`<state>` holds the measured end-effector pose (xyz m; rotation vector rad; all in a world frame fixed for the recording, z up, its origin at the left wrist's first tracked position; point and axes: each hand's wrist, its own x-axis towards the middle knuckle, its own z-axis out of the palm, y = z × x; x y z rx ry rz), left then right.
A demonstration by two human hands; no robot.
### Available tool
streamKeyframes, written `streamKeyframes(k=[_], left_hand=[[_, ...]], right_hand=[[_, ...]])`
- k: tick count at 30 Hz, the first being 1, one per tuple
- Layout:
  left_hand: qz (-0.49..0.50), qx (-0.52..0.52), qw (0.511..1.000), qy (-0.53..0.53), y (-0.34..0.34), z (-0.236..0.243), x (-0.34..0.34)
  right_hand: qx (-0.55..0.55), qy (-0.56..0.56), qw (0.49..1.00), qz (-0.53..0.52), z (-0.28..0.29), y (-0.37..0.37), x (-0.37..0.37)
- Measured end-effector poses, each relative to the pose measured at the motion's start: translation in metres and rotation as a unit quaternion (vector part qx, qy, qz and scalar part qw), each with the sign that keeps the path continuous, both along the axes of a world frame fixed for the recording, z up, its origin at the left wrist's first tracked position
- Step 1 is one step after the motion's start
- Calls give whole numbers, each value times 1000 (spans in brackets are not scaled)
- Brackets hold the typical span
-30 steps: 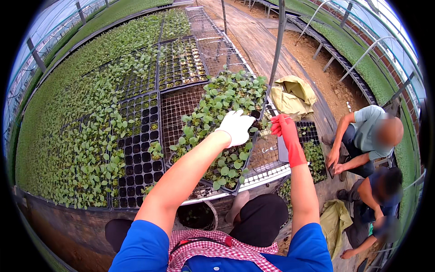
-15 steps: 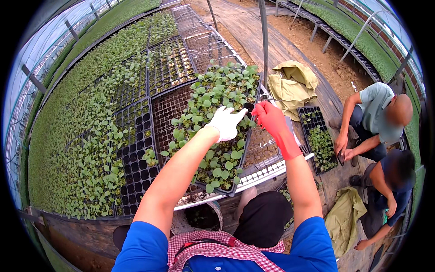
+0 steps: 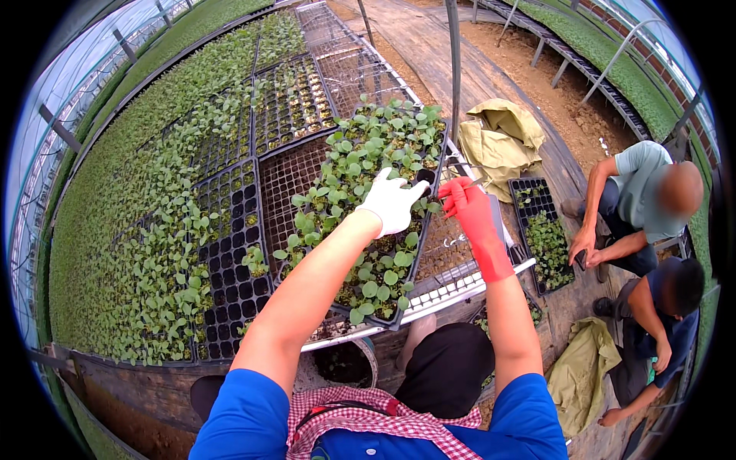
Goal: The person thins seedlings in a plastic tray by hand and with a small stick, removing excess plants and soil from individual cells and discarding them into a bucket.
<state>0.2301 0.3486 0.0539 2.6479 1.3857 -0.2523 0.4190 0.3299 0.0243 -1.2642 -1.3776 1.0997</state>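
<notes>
My left hand (image 3: pixel 389 205), in a white glove, reaches over a black tray of leafy green seedlings (image 3: pixel 368 165) with its fingers apart. Its index fingertip is beside a dark, plantless cell (image 3: pixel 425 177) near the tray's right edge. Just right of that edge is my right hand (image 3: pixel 469 211), in a red glove. Its fingers are bent and drawn together; whatever may be between them is too small to make out. Leaves spread below and around both hands, hiding most of the tray's cells.
Left of the tray stand more black cell trays (image 3: pixel 230 276), some cells bare. A white-edged bench rail (image 3: pixel 445 297) runs in front of me. Two people crouch at right by a seedling tray (image 3: pixel 546 245). Olive cloth (image 3: pixel 500 146) and a bucket (image 3: pixel 360 364) are nearby.
My right hand has shifted slightly right and down, away from the dark cell, its fingers a little looser. My left hand has turned slightly, with its fingers still spread.
</notes>
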Motion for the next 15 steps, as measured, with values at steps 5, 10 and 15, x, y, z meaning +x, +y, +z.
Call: streamKeyframes(k=[5,10,15], left_hand=[[-16,-5,1000,27,-2,-9,6],[7,71,991,-109,-29,20,-31],[37,185,917,-352,-117,42,-64]], right_hand=[[-10,-40,999,24,1,3,-2],[64,-10,997,-36,27,-8,-5],[115,-6,991,69,75,-64,-5]])
